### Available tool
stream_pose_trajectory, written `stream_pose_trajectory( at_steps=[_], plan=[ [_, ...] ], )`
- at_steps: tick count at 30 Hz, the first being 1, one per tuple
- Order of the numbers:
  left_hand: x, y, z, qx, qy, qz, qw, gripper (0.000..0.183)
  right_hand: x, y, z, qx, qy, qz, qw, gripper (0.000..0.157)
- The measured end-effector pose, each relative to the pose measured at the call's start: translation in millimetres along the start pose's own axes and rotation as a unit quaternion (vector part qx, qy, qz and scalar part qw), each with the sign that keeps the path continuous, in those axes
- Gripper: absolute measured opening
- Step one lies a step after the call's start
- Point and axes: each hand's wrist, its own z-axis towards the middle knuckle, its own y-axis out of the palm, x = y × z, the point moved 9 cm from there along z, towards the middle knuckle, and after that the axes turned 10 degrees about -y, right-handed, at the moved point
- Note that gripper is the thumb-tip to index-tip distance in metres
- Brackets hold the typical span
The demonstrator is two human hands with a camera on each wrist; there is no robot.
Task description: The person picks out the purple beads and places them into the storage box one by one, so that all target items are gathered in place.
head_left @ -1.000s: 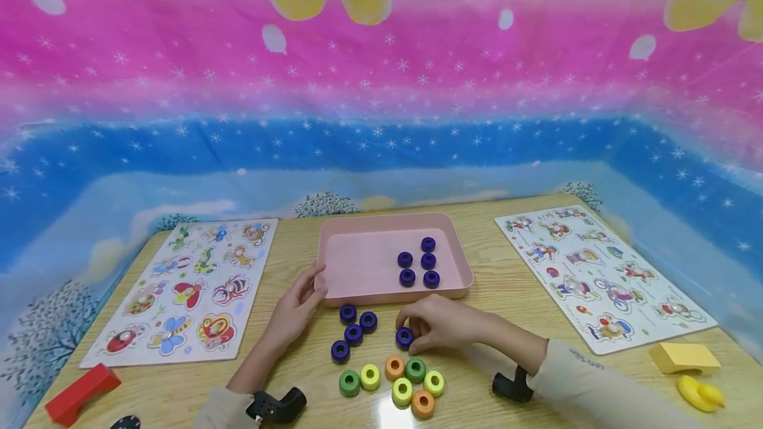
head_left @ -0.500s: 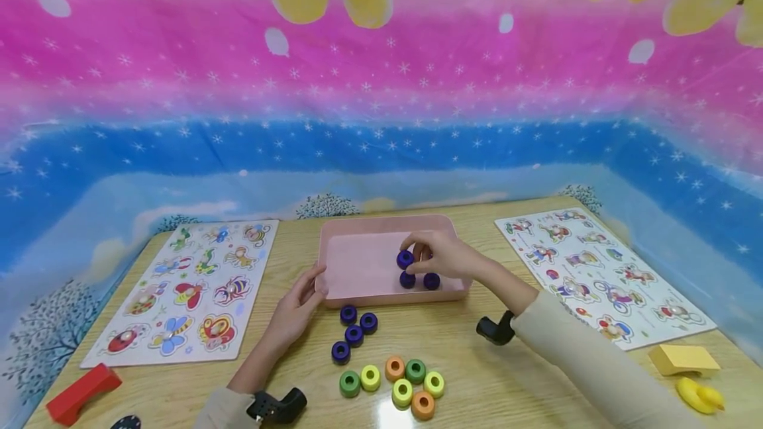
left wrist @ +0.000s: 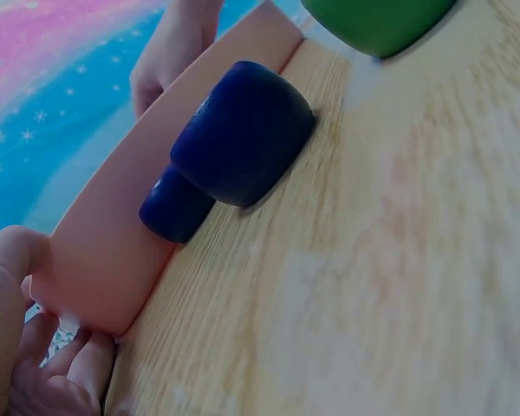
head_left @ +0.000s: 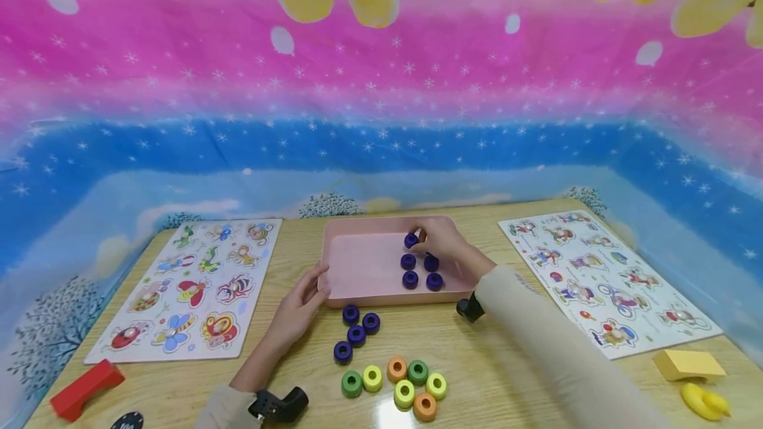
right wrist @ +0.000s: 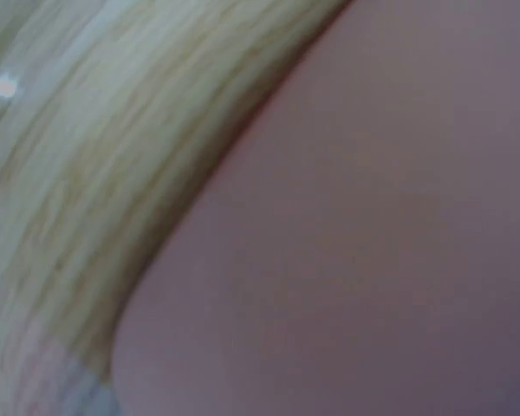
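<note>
My right hand (head_left: 440, 238) is over the right part of a shallow pink tray (head_left: 357, 301), pinching a dark blue ring-shaped bead (head_left: 410, 240) between thumb and fingers. Several more dark blue beads (head_left: 409, 279) sit in the tray below and beside that hand; the hand may cover another. At the tray's left front corner my left hand (head_left: 301, 303) grips the wall, with the thumb at the rim and the fingers around the lower corner, as the left wrist view shows. Only the blurred tray wall (right wrist: 347, 225) and wood fill the right wrist view.
In front of the tray lie several blue beads (head_left: 356, 335), then green, yellow and orange beads (head_left: 404, 393). Picture puzzle boards flank the tray, left (head_left: 197, 283) and right (head_left: 602, 277). A red block (head_left: 87, 389), yellow block (head_left: 689, 365) and yellow duck (head_left: 705, 402) lie near the front.
My right hand has picked up a blue bead from the table in front of the tray and carried it to the tray's far right part. The left hand stays at the corner.
</note>
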Motion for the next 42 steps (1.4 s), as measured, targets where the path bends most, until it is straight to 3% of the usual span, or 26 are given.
stream_pose_trajectory(
  at_steps=[3,9,16,18,21,24,34,42],
  plan=[
    [0.1,1.4,0.1,-0.005,0.004,-0.003,1.0000,0.040,1.3,7.1,0.6,-0.009,-0.009,-0.011,1.000,0.029],
    [0.0,3.8,0.4,-0.010,0.001,-0.003,0.9999,0.040,4.9,13.4,-0.9,-0.033,0.008,0.018,0.999,0.035],
    [0.9,4.1,2.1,-0.006,-0.003,0.006,1.0000,0.040,-0.1,-5.7,-6.8,-0.014,-0.004,0.001,1.000,0.040],
    [1.7,3.2,2.4,-0.003,-0.001,0.008,1.0000,0.040,-8.5,-13.4,-9.7,0.002,-0.025,0.018,1.000,0.037],
    [1.1,2.1,2.7,-0.001,-0.003,0.009,1.0000,0.040,-31.5,-24.3,-16.5,0.032,-0.091,0.026,0.995,0.032],
    [-0.8,1.7,2.3,-0.001,-0.008,0.012,0.9999,0.040,-59.0,-25.4,-28.5,0.031,-0.147,0.034,0.988,0.027],
    [-0.8,0.0,0.3,-0.001,-0.003,0.004,1.0000,0.040,-122.0,18.9,-59.2,-0.102,-0.173,0.100,0.975,0.025],
    [-0.1,-0.4,-0.3,0.001,-0.004,0.005,1.0000,0.039,-138.0,52.4,-59.6,-0.156,-0.187,0.062,0.968,0.039]
  ],
)
